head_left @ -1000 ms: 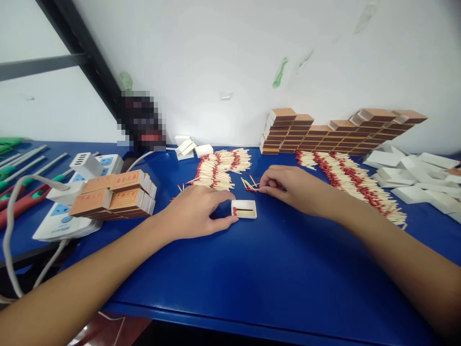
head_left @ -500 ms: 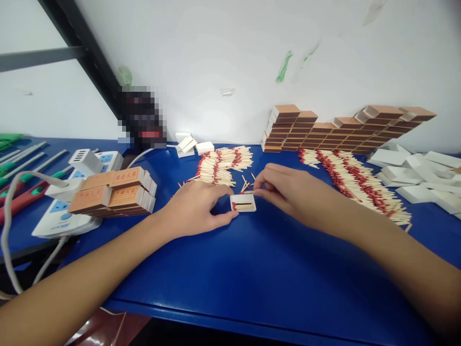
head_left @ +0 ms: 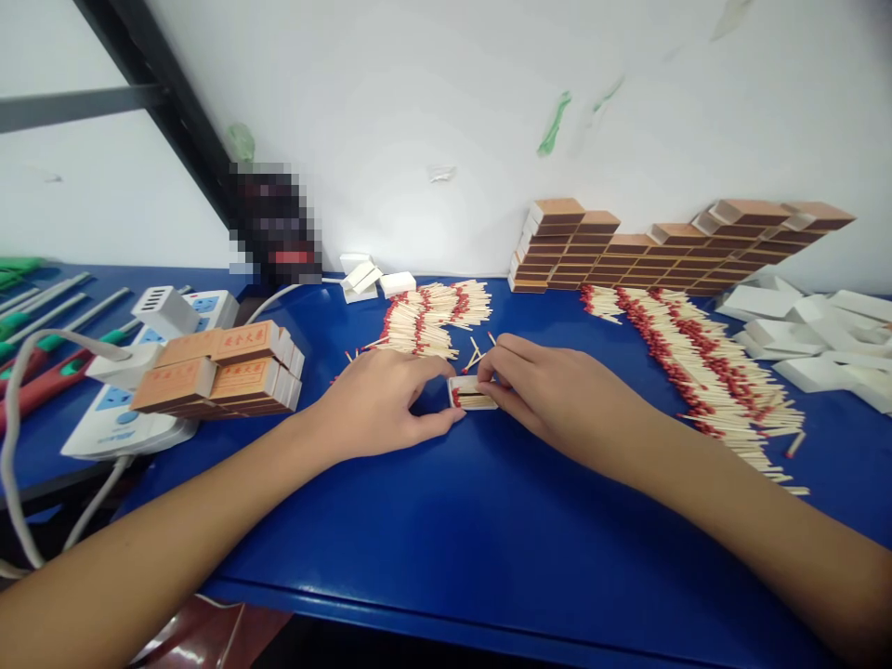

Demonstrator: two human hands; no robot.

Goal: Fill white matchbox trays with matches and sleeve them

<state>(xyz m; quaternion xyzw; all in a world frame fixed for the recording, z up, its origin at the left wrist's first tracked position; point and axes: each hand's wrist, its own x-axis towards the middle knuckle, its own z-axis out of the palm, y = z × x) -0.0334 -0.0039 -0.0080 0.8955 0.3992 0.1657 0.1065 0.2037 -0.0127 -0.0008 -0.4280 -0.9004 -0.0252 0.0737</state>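
Note:
A small white matchbox tray (head_left: 468, 394) with a few red-tipped matches in it lies on the blue table (head_left: 488, 520). My left hand (head_left: 380, 401) rests on the table, thumb and fingers closed on the tray's left end. My right hand (head_left: 540, 383) lies over the tray's right end, fingertips pinched on matches down in the tray. A few loose matches (head_left: 475, 353) lie just behind the tray. One heap of matches (head_left: 428, 316) sits behind my left hand, a longer heap (head_left: 703, 358) runs off to the right.
Brown matchboxes are stacked in a wall (head_left: 669, 246) at the back right. Empty white trays (head_left: 815, 334) lie at the far right. A pile of finished boxes (head_left: 223, 367) sits left on a white power strip (head_left: 125, 409) with cables. Tools (head_left: 42, 325) lie far left.
My right hand came back from the loose matches behind the tray and moved left and down onto the tray with matches. My left hand stayed on the tray.

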